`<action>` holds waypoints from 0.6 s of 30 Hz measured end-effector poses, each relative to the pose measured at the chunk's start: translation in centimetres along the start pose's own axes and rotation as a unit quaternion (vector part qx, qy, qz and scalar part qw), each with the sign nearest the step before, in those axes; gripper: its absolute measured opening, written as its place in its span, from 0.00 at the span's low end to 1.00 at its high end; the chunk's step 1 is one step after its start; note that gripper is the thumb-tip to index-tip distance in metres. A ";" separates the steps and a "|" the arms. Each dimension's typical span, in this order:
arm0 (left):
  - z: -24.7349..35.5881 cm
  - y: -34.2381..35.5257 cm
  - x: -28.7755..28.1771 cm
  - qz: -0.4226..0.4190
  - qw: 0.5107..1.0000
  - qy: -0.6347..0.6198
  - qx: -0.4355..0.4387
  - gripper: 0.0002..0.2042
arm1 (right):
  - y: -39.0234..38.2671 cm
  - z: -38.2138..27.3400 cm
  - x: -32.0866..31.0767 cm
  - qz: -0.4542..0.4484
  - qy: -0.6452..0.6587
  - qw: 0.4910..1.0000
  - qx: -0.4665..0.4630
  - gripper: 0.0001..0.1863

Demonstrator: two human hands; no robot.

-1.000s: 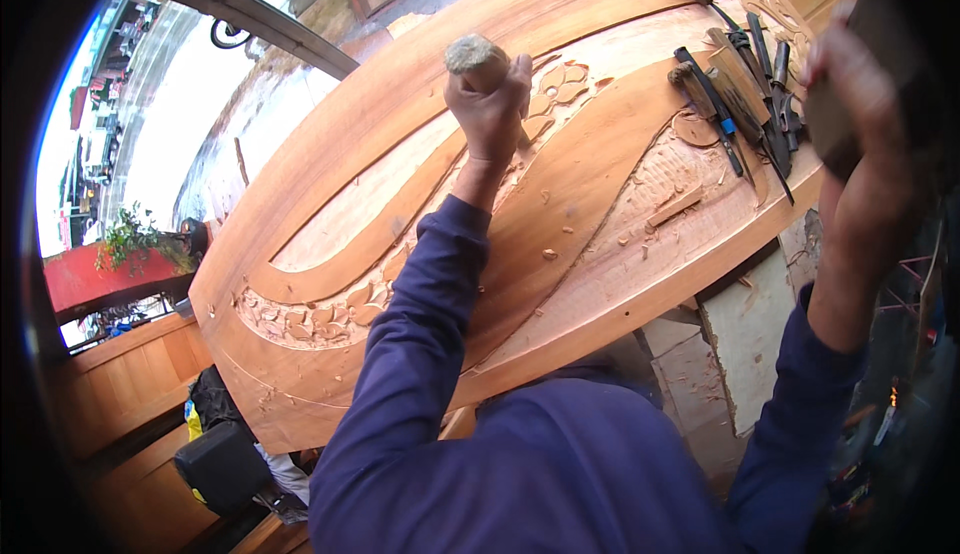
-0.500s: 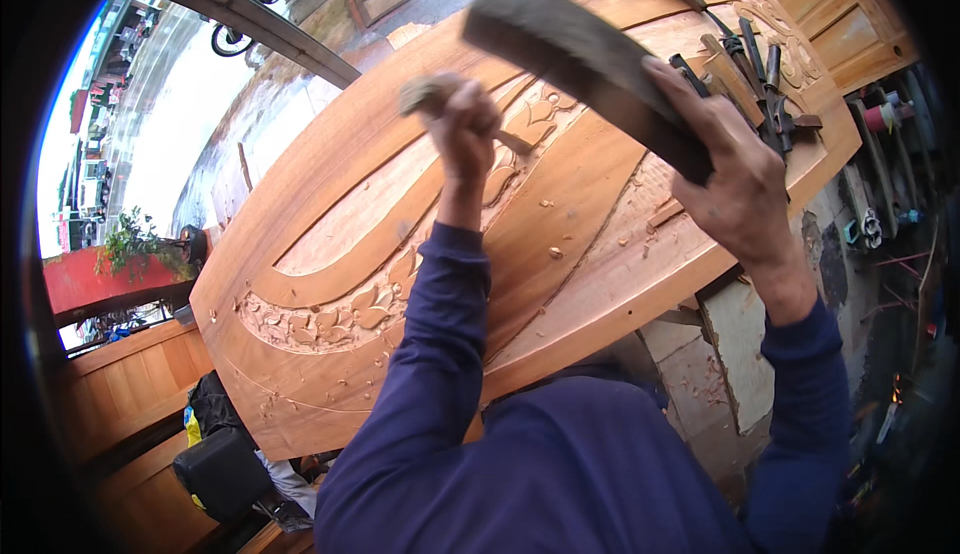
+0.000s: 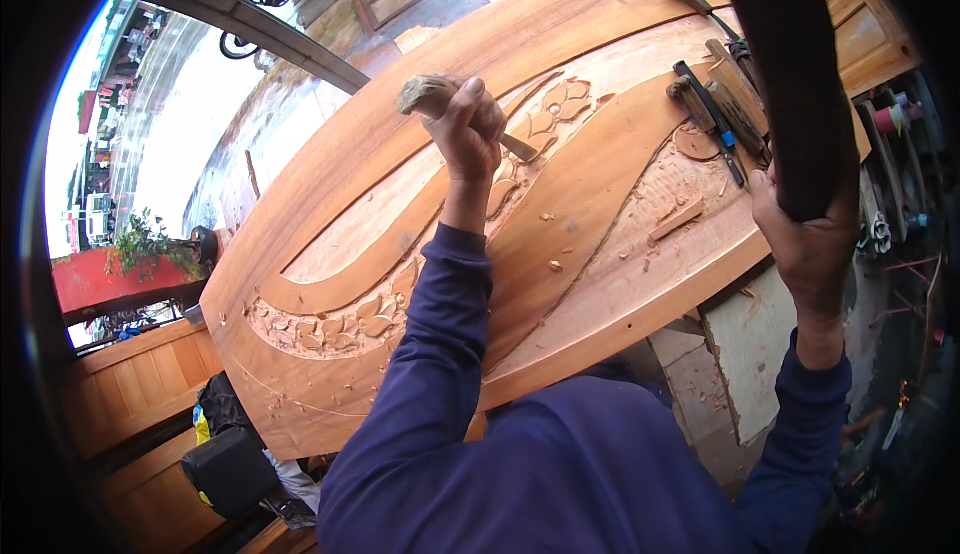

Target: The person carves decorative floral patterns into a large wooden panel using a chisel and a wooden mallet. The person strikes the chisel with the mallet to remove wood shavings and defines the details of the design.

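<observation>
My left hand is closed around a wood chisel, whose wooden handle has a frayed, battered top. The metal blade slants down to the right and its tip is at the raised leaf and flower carving on a large wooden panel. Off to the right, my right hand grips the lower end of a long, dark wooden mallet, held up well apart from the chisel. The mallet's upper end runs out of the picture. It hides part of the panel's right side.
Several carving tools lie on the panel's right part, partly behind the mallet. Wood chips and a loose wood strip are scattered on the panel. A black case stands at lower left, and a red planter at far left.
My right hand has swung the mallet to the right, away from the chisel, and it now stands more upright. My left hand and the chisel stay almost in place.
</observation>
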State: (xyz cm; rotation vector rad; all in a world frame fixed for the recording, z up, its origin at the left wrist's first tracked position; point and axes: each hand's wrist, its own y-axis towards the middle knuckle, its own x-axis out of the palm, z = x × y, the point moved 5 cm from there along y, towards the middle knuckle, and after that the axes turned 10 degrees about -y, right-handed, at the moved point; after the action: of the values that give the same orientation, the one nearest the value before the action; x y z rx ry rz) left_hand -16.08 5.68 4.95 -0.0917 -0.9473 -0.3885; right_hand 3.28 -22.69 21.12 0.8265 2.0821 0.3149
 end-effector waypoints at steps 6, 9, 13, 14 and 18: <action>-0.3 0.1 0.6 0.014 1.000 0.023 -0.013 0.11 | 0.5 -0.4 0.8 0.008 0.054 0.998 0.039 0.29; -0.5 0.0 0.3 0.025 1.000 0.015 0.001 0.10 | 0.5 -0.5 1.4 0.001 0.060 0.997 0.053 0.27; -0.7 -0.2 0.3 0.019 0.999 0.042 0.025 0.09 | 0.8 -1.0 2.0 0.009 0.058 0.997 0.046 0.25; -0.9 -0.3 0.3 0.012 0.998 0.057 0.033 0.09 | 0.9 -1.1 1.9 0.011 0.059 0.997 0.041 0.24; -1.4 -1.0 1.3 -0.008 0.993 0.078 0.092 0.08 | 3.3 -1.3 0.0 0.050 0.004 0.998 -0.026 0.21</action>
State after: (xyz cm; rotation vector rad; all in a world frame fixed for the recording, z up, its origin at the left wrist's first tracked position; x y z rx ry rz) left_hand -14.69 4.04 5.10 0.1121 -0.8253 -0.3168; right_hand 3.77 -20.12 23.55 0.9006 2.0357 0.4251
